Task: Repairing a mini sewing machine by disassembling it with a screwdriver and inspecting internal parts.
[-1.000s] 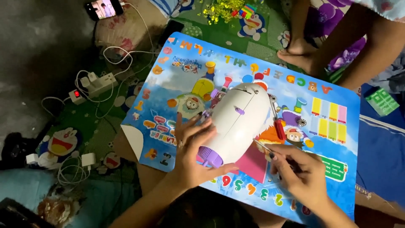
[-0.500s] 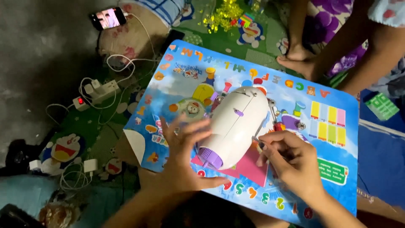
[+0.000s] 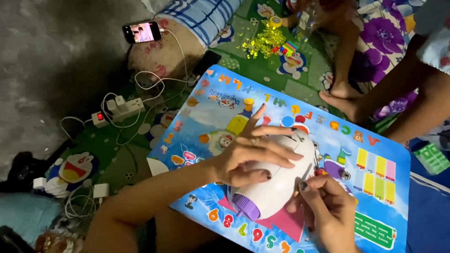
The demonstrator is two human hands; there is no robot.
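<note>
While the left hand lies spread on the white toy, the right hand's grip pinches a screwdriver against it.

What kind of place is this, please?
Probably a home floor where children play: a cartoon-print mat, a power strip with tangled chargers, and a colourful letter-and-number board under the white toy.

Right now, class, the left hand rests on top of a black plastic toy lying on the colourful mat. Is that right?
Not quite: the head view shows the toy is white, with a purple end. The left hand does rest on top of it, on the colourful mat.
</note>
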